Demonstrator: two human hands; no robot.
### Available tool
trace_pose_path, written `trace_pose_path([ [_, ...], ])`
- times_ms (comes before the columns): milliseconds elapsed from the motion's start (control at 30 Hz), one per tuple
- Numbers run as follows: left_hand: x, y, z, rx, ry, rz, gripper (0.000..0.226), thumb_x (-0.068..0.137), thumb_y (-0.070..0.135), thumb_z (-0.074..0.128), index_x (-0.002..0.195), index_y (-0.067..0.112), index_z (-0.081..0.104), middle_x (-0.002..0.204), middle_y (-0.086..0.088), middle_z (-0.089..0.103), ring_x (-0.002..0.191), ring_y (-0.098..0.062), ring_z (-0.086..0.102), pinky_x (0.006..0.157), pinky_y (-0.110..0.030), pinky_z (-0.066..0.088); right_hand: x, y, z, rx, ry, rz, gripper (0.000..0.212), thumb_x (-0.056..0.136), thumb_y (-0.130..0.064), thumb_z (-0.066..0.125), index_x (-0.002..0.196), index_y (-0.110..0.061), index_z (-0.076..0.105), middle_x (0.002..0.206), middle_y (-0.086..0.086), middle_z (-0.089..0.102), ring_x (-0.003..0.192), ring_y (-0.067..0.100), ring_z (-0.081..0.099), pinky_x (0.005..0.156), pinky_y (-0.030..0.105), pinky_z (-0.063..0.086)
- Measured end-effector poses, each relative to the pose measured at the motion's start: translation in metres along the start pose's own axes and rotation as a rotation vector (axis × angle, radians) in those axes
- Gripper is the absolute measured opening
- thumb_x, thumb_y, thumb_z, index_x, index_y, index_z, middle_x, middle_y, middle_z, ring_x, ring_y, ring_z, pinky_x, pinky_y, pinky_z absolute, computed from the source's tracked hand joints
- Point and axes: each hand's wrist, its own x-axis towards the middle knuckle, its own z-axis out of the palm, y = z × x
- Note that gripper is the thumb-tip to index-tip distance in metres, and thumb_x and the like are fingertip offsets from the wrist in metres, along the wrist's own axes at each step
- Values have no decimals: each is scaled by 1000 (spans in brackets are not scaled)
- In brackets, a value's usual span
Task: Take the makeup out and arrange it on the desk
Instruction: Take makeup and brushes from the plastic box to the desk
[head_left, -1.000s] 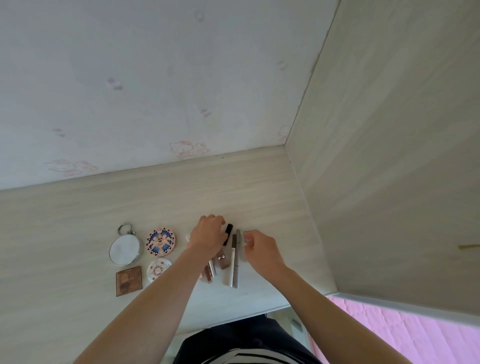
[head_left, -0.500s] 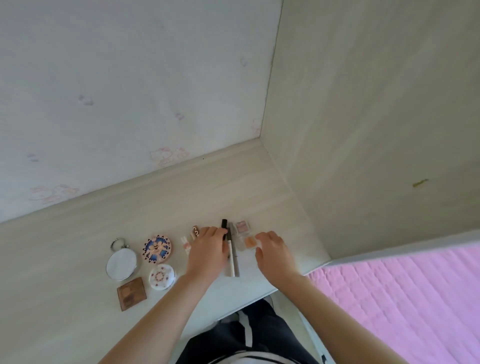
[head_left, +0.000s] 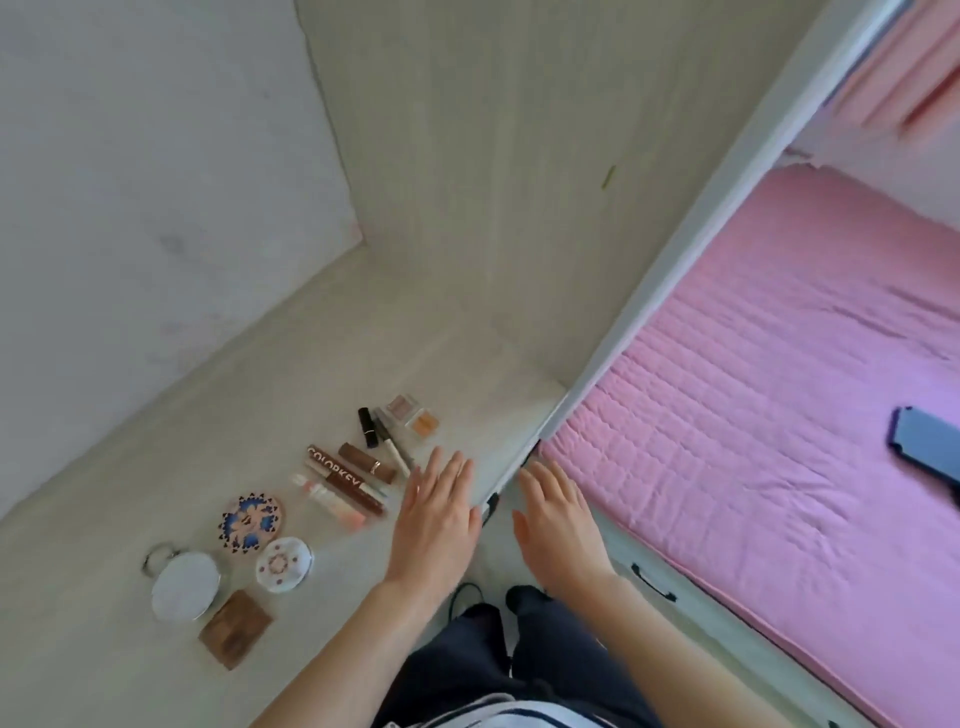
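A: Where do the edges run, and what room shows beside them?

B: The pale wood-grain desk (head_left: 104, 649) ends in a front edge that passes under the left hand (head_left: 436, 525). Its right end meets a tall pale wood-grain side panel (head_left: 493, 182). A strip of desk surface shows between the makeup and that panel, and a wider one runs back to the white wall (head_left: 156, 156).

A: How do the hands stand?

B: Both are flat with the fingers straight and slightly spread, and they hold nothing. The left hand lies over the desk's front right part, just beside the tubes; whether it touches the surface cannot be told. The right hand (head_left: 558, 530) is past the desk edge, near the pink quilted mattress (head_left: 779, 415).

A: And the makeup?

B: All of it lies on the desk in a slanting band.
- At the left front are a round mirror with a metal ring (head_left: 185, 586) and a brown square palette (head_left: 235, 629).
- Next come a round blue-and-pink patterned compact (head_left: 251, 522) and a small white round compact (head_left: 284, 564).
- In the middle, brown lettered tubes (head_left: 343, 480) lie side by side with a pale pink tube (head_left: 332, 499).
- Farther back are a black lipstick (head_left: 368, 427) and slim pale pens (head_left: 393, 447).
- At the back are two small clear square pots, one pink (head_left: 401, 404) and one orange (head_left: 425, 422).

A: The surroundings?

B: A dark blue flat object (head_left: 924, 441) lies on the mattress, well apart from the desk. Dark trousers (head_left: 519, 660) show below the hands.
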Motion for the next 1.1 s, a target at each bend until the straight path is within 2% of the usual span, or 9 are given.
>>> trace_pose_path([
  [100, 1, 24, 5, -6, -39, 88, 52, 82, 25, 70, 129, 9, 56, 134, -7, 57, 133, -29, 45, 106, -48, 40, -30, 15, -5, 20, 13, 119, 55, 90, -24, 57, 140, -8, 41, 147, 11, 40, 141, 32, 29, 112, 47, 31],
  [233, 4, 65, 12, -12, -53, 234, 54, 72, 22, 78, 122, 8, 63, 127, -6, 62, 125, -29, 53, 99, -48, 47, -70, 43, -11, 41, 82, 288, 54, 85, -22, 62, 134, -6, 47, 140, 12, 48, 135, 33, 38, 109, 48, 36],
  [467, -1, 154, 31, -7, -111, 512, 54, 77, 22, 75, 126, 6, 60, 129, -8, 61, 127, -29, 51, 103, -48, 43, -149, 102, -7, 86, 114, 607, 54, 76, -18, 68, 126, -3, 55, 131, 15, 57, 126, 36, 49, 99, 49, 45],
  [667, -18, 252, 58, 4, -162, 748, 46, 79, 24, 68, 121, 8, 63, 124, -7, 64, 125, -29, 53, 104, -47, 42, -237, 152, -5, 110, 173, 809, 53, 71, -25, 75, 118, -5, 62, 120, 12, 63, 116, 35, 58, 92, 47, 51],
  [767, -37, 310, 70, -9, -192, 855, 47, 76, 23, 74, 119, 7, 64, 123, -8, 65, 125, -30, 53, 104, -48, 42, -288, 176, -3, 119, 181, 924, 53, 70, -29, 77, 116, -7, 63, 119, 10, 64, 114, 33, 59, 90, 47, 52],
  [1000, -96, 440, 101, -62, -275, 1118, 47, 75, 17, 74, 120, 7, 63, 123, -7, 64, 126, -30, 52, 104, -46, 43, -402, 226, 4, 202, 247, 1212, 53, 72, -29, 77, 118, -8, 63, 119, 10, 65, 115, 33, 59, 92, 48, 49],
  [1100, -122, 485, 109, -57, -306, 1243, 47, 75, 16, 72, 120, 7, 63, 123, -7, 64, 126, -30, 52, 103, -45, 43, -443, 239, 6, 262, 311, 1331, 51, 83, -28, 67, 128, -7, 56, 130, 12, 58, 126, 34, 50, 103, 49, 40],
])
